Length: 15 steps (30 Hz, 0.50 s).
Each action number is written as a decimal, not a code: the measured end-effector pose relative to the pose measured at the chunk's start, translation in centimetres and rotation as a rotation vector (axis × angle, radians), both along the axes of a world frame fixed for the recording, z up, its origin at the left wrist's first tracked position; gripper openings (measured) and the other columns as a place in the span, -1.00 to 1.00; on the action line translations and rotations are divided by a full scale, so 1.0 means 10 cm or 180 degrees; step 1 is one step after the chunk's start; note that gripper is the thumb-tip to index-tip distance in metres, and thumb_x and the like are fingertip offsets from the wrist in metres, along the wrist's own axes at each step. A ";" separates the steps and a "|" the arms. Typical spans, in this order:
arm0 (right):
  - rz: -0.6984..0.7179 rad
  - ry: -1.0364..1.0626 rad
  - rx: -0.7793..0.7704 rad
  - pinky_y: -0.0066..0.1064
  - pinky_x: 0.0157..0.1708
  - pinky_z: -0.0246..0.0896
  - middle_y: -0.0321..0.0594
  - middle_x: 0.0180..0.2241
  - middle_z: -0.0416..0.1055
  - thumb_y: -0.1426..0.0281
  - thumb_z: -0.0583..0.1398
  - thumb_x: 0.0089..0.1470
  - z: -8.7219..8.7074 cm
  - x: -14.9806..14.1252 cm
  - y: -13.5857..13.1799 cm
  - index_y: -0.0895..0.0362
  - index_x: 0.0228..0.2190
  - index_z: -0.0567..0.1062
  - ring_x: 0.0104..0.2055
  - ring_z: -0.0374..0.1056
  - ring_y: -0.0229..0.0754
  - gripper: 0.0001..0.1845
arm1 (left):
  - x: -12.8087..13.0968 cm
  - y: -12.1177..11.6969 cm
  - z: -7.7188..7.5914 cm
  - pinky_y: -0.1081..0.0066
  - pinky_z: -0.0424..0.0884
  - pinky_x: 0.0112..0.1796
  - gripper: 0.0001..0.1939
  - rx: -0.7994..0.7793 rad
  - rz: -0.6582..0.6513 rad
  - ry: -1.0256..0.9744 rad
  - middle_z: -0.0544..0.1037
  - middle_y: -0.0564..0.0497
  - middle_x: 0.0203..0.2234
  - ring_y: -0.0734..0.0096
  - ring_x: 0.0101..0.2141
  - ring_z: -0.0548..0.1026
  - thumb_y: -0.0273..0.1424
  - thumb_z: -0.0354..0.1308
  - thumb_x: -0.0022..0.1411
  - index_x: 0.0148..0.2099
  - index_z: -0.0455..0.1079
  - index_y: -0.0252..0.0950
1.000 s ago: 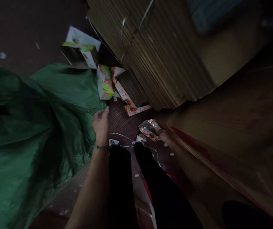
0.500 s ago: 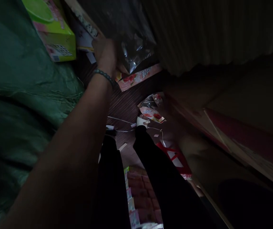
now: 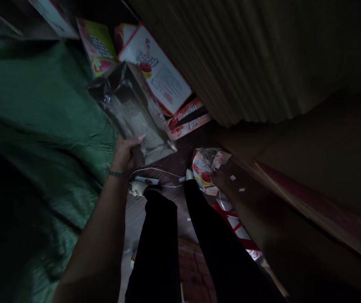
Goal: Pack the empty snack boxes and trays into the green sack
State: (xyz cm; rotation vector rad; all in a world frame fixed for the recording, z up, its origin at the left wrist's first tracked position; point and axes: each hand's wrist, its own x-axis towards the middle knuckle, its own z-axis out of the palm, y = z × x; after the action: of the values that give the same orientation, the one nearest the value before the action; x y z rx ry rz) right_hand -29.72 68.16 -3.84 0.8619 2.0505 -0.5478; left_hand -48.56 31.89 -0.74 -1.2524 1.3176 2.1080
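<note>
Since half a second ago, the left hand point(image 3: 126, 155) has drawn a film-covered box point(image 3: 136, 113) away from the cardboard stack point(image 3: 237, 63). The hand grips the box's near edge, thumb over the clear film; the box is tilted above the dark floor point(image 3: 184, 153). The right hand point(image 3: 221, 180), dim, holds a crumpled fruit-printed packet point(image 3: 203, 170) just beside the right shoe point(image 3: 189, 174). Beyond the film-covered box lies a white printed box point(image 3: 164, 78); a green sheet point(image 3: 41, 92) spreads on the left.
</note>
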 end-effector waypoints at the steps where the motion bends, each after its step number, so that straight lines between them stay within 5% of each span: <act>1: -0.0105 0.0019 -0.0052 -0.29 -0.16 0.35 -0.23 -0.42 0.45 0.21 0.29 0.22 0.10 -0.01 -0.07 0.19 -0.41 0.51 -0.30 0.40 -0.17 -0.70 | 0.08 -0.12 0.14 0.24 0.58 -0.13 -0.59 -0.0056 0.0041 -0.0148 0.62 0.02 -0.35 0.17 -0.24 0.59 -0.43 0.51 -0.40 -0.41 0.44 -0.26; 5: -0.0622 0.0358 -0.0415 -0.30 -0.29 0.33 -0.19 -0.47 0.47 -0.02 0.24 0.02 0.58 -0.22 -0.37 0.16 -0.39 0.57 -0.34 0.40 -0.08 -0.53 | 0.22 -0.61 0.65 0.25 0.57 -0.13 -0.65 -0.0216 0.0430 -0.0426 0.57 0.05 -0.49 0.19 -0.24 0.57 -0.43 0.47 -0.41 -0.52 0.39 -0.25; 10: -0.1120 0.0876 -0.0760 -0.31 -0.28 0.38 -0.08 -0.30 0.55 -0.21 0.24 -0.17 1.07 -0.69 -0.88 0.21 -0.28 0.61 -0.28 0.45 -0.05 -0.26 | -0.19 -1.14 1.05 0.29 0.54 -0.10 -0.60 -0.0190 0.0367 -0.0033 0.57 0.06 -0.48 0.17 -0.18 0.58 -0.47 0.45 -0.44 -0.44 0.41 -0.26; 12: -0.1220 0.1006 -0.0878 -0.33 -0.32 0.38 -0.06 -0.29 0.55 -0.20 0.27 -0.17 1.09 -0.89 -1.11 0.23 -0.24 0.61 -0.28 0.46 -0.05 -0.25 | -0.48 -1.28 1.12 0.27 0.54 -0.11 -0.54 -0.0121 0.0062 0.0055 0.59 0.01 -0.43 0.12 -0.16 0.58 -0.46 0.46 -0.45 -0.38 0.43 -0.28; 15: -0.1307 0.1161 -0.1034 -0.33 -0.29 0.42 -0.04 -0.22 0.56 -0.19 0.26 -0.10 0.88 -1.22 -1.44 0.23 -0.13 0.59 -0.21 0.49 -0.04 -0.23 | -0.95 -1.40 1.13 0.21 0.54 -0.08 -0.43 -0.0064 -0.0392 0.0293 0.61 -0.04 -0.36 0.06 -0.12 0.58 -0.47 0.51 -0.44 -0.25 0.46 -0.31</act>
State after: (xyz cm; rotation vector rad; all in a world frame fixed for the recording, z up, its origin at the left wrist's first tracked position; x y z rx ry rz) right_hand -41.95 53.80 4.96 1.0448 2.0195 -1.3074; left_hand -58.06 17.91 10.57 -1.0646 1.4200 2.0929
